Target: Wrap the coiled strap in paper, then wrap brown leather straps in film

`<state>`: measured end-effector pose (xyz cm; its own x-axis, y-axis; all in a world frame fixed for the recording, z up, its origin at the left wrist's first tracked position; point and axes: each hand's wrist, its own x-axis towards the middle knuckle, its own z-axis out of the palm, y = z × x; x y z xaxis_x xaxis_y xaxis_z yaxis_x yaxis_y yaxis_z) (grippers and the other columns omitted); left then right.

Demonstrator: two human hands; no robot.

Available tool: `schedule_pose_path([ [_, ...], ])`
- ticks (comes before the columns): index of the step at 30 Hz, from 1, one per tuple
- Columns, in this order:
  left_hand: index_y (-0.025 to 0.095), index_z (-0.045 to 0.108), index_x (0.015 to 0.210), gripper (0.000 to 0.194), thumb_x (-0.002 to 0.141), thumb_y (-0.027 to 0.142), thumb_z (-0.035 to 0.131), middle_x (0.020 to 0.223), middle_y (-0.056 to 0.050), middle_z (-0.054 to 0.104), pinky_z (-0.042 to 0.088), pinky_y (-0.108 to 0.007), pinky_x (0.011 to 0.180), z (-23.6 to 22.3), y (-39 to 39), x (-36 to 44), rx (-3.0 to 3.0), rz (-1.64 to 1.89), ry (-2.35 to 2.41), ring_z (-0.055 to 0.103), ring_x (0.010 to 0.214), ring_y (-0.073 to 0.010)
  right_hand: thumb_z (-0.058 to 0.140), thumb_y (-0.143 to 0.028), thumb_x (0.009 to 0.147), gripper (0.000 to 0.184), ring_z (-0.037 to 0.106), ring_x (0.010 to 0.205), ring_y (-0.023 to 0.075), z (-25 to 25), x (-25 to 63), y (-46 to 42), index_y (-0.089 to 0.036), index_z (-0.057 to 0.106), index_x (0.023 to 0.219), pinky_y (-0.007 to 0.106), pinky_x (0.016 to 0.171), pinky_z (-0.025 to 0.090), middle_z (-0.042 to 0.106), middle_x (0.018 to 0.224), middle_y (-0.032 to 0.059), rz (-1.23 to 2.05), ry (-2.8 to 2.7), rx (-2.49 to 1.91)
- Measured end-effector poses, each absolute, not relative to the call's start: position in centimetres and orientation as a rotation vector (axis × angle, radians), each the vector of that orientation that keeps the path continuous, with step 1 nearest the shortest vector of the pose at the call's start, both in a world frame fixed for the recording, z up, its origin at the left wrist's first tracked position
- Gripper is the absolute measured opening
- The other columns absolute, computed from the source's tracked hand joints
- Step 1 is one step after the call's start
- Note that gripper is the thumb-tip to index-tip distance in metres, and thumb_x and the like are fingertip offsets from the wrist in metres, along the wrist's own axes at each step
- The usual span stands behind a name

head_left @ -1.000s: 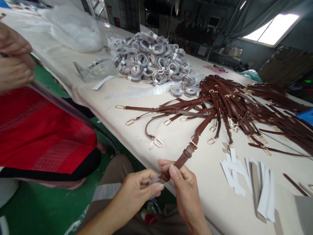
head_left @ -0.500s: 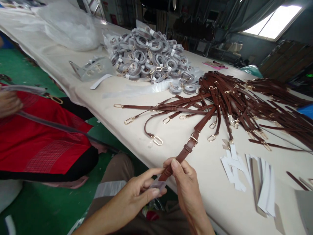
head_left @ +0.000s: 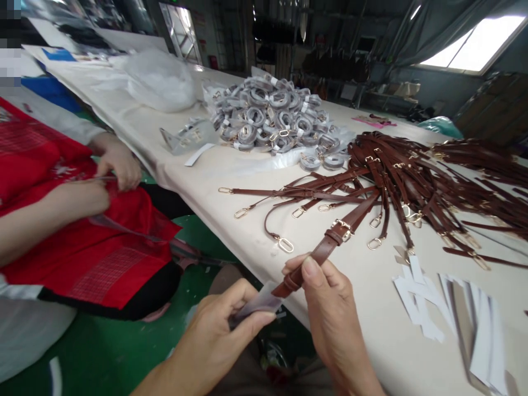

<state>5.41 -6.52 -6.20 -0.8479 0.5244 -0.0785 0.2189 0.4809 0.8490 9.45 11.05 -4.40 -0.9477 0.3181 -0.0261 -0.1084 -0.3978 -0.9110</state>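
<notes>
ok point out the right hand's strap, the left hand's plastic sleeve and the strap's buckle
brown leather strap (head_left: 324, 250), head view, on its middle
clear plastic sleeve (head_left: 256, 304), head view, on its middle
gold buckle (head_left: 340, 230), head view, on its frame

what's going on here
The person's right hand grips a brown leather strap with a gold buckle, its end beside a clear plastic sleeve held in the left hand. More straps with gold rings fan across the cream-covered table, near a heap of coiled straps wrapped in grey plastic. A co-worker in red handles another clear sleeve.
</notes>
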Motion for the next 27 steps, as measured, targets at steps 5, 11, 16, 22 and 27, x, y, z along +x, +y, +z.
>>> schedule_pose_path([
  [5,0.022,0.061,0.081,0.019,0.091,0.039,0.062,0.061,0.007,0.058,0.032,-0.021,0.052,-6.4,-6.6,5.6,0.661,1.348,2.442,0.049,0.054,-0.0100,0.067,-0.051,0.089,0.034,0.058,0.075,0.0168,-5.2,9.6,10.4,-0.017,0.074,0.092,0.030,0.077,0.046,0.065,0.081,0.0031,2.466,-1.515,-0.376],
  [11,0.021,0.062,0.084,0.018,0.089,0.038,0.065,0.062,0.007,0.057,0.033,-0.021,0.053,-7.1,-5.7,5.5,0.679,1.358,2.383,0.050,0.055,-0.0105,0.067,-0.050,0.090,0.034,0.054,0.072,0.0149,-5.8,10.1,10.4,-0.017,0.074,0.092,0.027,0.068,0.044,0.061,0.075,0.0022,2.449,-1.550,-0.371],
  [16,0.021,0.062,0.083,0.015,0.087,0.035,0.067,0.065,0.007,0.059,0.035,-0.020,0.057,-7.4,-5.1,5.3,0.640,1.413,2.295,0.053,0.060,-0.0106,0.070,-0.048,0.088,0.032,0.055,0.072,0.0150,-6.0,10.0,10.5,-0.017,0.075,0.091,0.026,0.067,0.045,0.062,0.076,0.0028,2.465,-1.523,-0.362],
  [22,0.020,0.060,0.082,0.015,0.086,0.033,0.068,0.066,0.007,0.059,0.036,-0.019,0.058,-7.7,-4.6,5.2,0.582,1.491,2.182,0.054,0.062,-0.0105,0.071,-0.047,0.087,0.029,0.057,0.079,0.0155,-6.8,10.2,10.7,-0.018,0.077,0.093,0.026,0.072,0.046,0.067,0.089,0.0038,2.456,-1.554,-0.413],
  [27,0.019,0.060,0.083,0.015,0.086,0.031,0.067,0.065,0.007,0.059,0.034,-0.019,0.057,-7.6,-4.0,5.1,0.479,1.505,2.109,0.052,0.061,-0.0102,0.071,-0.048,0.087,0.031,0.059,0.089,0.0192,-7.4,10.1,11.0,-0.019,0.078,0.098,0.029,0.079,0.048,0.070,0.099,0.0052,2.451,-1.584,-0.454],
])
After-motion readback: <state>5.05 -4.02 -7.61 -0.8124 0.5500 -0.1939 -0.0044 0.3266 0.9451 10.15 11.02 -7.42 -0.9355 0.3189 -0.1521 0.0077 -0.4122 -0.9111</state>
